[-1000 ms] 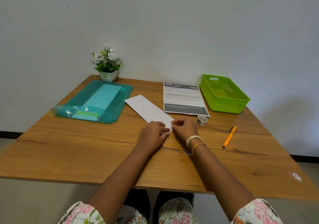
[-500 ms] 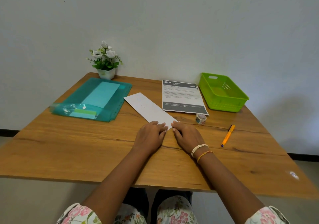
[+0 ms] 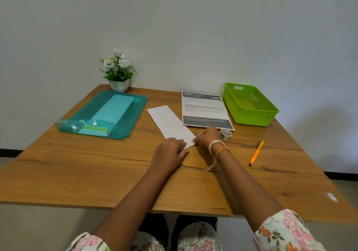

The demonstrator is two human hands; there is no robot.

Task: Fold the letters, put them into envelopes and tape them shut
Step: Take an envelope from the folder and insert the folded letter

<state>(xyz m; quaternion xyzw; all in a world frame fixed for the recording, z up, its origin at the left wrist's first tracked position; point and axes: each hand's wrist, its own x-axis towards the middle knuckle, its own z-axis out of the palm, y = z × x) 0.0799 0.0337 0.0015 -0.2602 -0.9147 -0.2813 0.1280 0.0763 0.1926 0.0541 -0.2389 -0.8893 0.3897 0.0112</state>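
Note:
A long white folded paper lies slanted on the wooden table. My left hand lies flat on its near end, fingers straight. My right hand rests at the paper's near right edge; whether its fingers pinch the edge I cannot tell. A printed letter lies flat just beyond my right hand. A small roll of tape stands right of that hand. A teal plastic folder holding light envelopes lies at the left.
A green plastic basket sits at the back right. An orange pen lies to the right of the tape. A small pot of white flowers stands at the back left by the wall.
My right hand has slid forward along the paper's right edge toward the tape. My left hand has flattened on the near end. The camera has tilted slightly.

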